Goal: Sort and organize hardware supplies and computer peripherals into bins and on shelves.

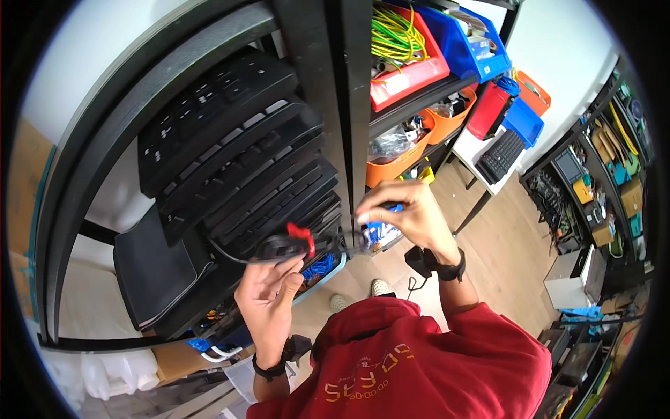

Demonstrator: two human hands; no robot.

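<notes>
My left hand [269,297] is closed on a coiled black cable [276,246] at the front of the shelf. A red tie [301,237] is wrapped round the coil. To the right of it and a little higher, my right hand [408,209] is closed in a pinch; what its fingertips hold, if anything, cannot be made out. Below its fingers, the right end of the cable bundle is blurred. Behind the coil, several black keyboards [216,126] are stacked on the shelf. One thin cable runs from the coil toward the stack.
A black case [157,269] lies left of the keyboards. Black shelf uprights [345,84] stand close ahead. Right of them are a red bin [412,80] of yellow-green wires, a blue bin [481,49] and orange bins [401,157]. Another keyboard [501,155] rests on a white table.
</notes>
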